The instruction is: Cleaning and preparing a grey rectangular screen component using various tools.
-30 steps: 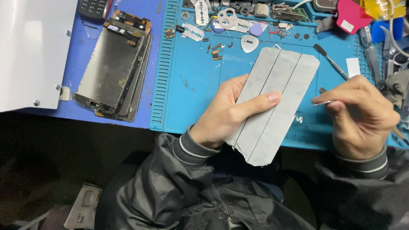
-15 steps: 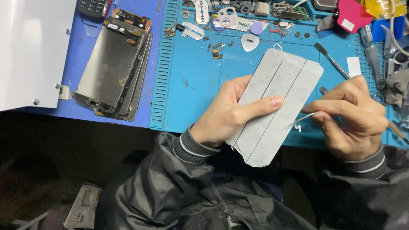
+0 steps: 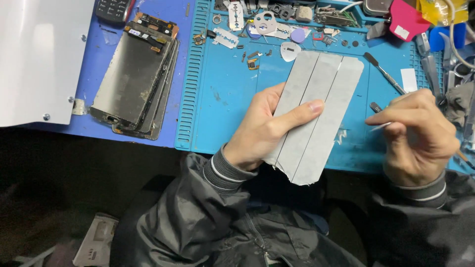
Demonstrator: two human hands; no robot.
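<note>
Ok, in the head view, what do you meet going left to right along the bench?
White panel → stack of phone screens → left hand → grey sheet with three strips it holds → right hand, pinching a thin tool.

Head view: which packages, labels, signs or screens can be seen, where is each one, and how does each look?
Stack of phone screens: on the blue mat at left, dark grey rectangles with cracked edges.
Grey sheet: held in the left hand, a rectangle in three long strips, its bottom edge torn.
White label: on the mat above the right hand, small and rectangular.
Pink piece with white sticker: at top right.
</note>
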